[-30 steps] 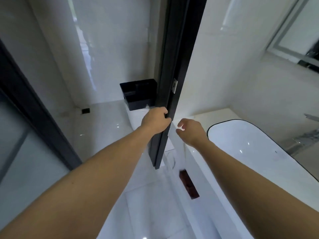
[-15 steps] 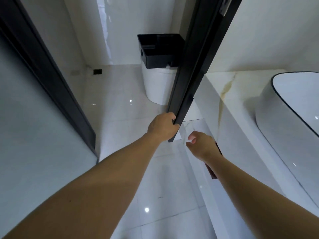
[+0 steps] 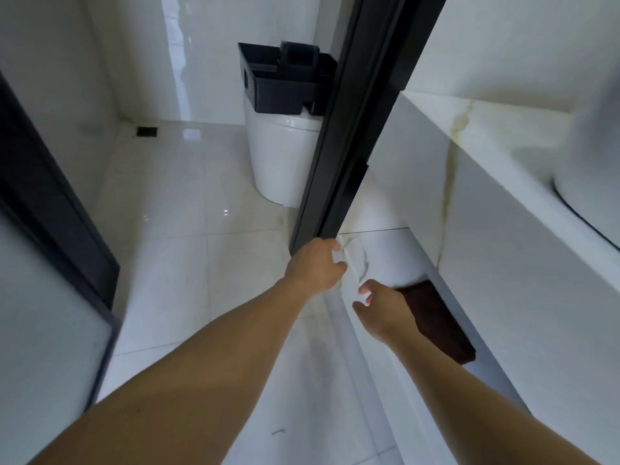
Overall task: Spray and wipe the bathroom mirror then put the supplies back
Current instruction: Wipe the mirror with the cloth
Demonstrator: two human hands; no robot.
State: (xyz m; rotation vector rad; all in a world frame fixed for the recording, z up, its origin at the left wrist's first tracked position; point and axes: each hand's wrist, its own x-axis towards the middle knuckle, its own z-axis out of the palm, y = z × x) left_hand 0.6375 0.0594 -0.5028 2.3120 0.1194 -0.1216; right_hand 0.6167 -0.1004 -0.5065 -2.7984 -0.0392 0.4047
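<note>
Underfoot, glossy pale floor tiles (image 3: pixel 188 250), hard and reflective, with thin grout lines and open room stretching back to a small dark square drain (image 3: pixel 147 131) by the far wall. To the right, a thick white marble-look vanity counter (image 3: pixel 476 182), yellowish veins down its square front edge, with a shadowed shelf slot beneath; at the far right, only a blurred curve of a white basin (image 3: pixel 590 182) with a dark rim line, mostly cut off. Down the middle, a tall black metal door frame edge (image 3: pixel 339 135), straight and smooth, top out of view. Behind it, a rounded white toilet (image 3: pixel 281 162), right side hidden by the frame, carrying a boxy black plastic caddy (image 3: pixel 285 82) with contents too dark to make out. In the vanity slot, a dark brown folded cloth (image 3: pixel 439 323), soft-textured, near end covered by the wrist. Left hand (image 3: pixel 315 266) just below the frame's lower end, fingers loosely curled, holding nothing, contact with the frame unclear. Right hand (image 3: pixel 385 313) just beside the cloth, fingers relaxed and slightly spread, gripping nothing. Mirror and spray bottle out of view.
</note>
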